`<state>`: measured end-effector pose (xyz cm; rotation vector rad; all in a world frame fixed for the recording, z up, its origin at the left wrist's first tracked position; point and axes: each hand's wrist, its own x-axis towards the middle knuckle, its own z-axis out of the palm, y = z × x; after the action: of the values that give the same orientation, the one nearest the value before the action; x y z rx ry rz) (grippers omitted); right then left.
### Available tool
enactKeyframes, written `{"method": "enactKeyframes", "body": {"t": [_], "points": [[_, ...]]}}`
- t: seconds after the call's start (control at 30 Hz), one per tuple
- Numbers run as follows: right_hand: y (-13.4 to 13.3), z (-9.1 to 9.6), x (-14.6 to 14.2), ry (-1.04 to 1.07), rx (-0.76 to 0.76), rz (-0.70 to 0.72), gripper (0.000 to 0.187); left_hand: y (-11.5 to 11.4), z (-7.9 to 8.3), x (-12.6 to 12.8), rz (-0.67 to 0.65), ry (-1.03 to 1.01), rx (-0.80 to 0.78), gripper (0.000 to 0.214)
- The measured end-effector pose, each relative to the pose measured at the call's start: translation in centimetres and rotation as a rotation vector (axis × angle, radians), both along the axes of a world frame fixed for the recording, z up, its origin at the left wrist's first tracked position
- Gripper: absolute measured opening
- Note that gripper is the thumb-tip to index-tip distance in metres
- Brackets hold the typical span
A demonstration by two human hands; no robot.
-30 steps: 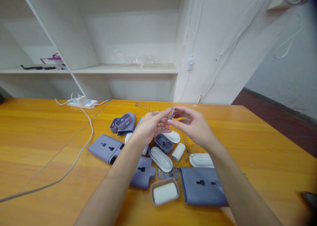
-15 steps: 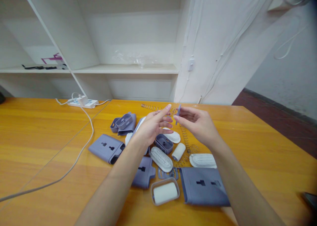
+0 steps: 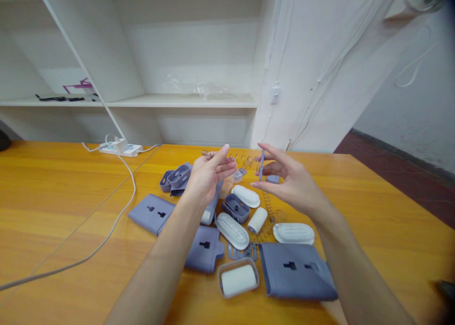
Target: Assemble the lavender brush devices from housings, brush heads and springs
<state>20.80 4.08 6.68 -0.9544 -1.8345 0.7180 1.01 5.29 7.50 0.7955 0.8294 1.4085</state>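
My right hand [image 3: 289, 175] holds a thin grey-purple plastic piece [image 3: 262, 165], seen edge-on, between thumb and fingers above the parts. My left hand [image 3: 209, 175] is off to its left, fingers stretched out and nothing in them. Behind both hands a long metal coil spring [image 3: 245, 161] lies on the table. Below them are a grey-purple oval cup [image 3: 236, 208], white ribbed oval pieces [image 3: 232, 230] and a white roller [image 3: 258, 219]. Another white roller [image 3: 238, 280] lies in a clear plastic tray [image 3: 220, 289]. A small clear piece [image 3: 239, 175] sits between the hands.
Flat grey-purple housings with dark slots lie at the front right [image 3: 298, 277], front middle [image 3: 202, 254] and left [image 3: 149, 213]. Grey-purple oval rings [image 3: 178, 175] are stacked behind. A power strip [image 3: 122, 148] with a white cable [image 3: 124, 206] occupies the left. White shelving [image 3: 185, 99] stands behind.
My left hand has moved left, away from the plastic piece. My right hand has shifted slightly right with the piece, its fingers spread wider around it.
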Motion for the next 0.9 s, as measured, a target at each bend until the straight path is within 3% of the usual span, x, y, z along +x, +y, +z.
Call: {"method": "enactKeyframes", "body": {"t": [0.13, 0.9], "points": [[0.0, 0.2, 0.3, -0.044, 0.025, -0.022, 0.075, 0.1, 0.4, -0.6, -0.041, 0.034, -0.031, 0.036], [-0.3, 0.9, 0.9, 0.038, -0.045, -0.013, 0.080, 0.1, 1.1, -2.1, -0.085, 0.110, -0.046, 0.028]]}}
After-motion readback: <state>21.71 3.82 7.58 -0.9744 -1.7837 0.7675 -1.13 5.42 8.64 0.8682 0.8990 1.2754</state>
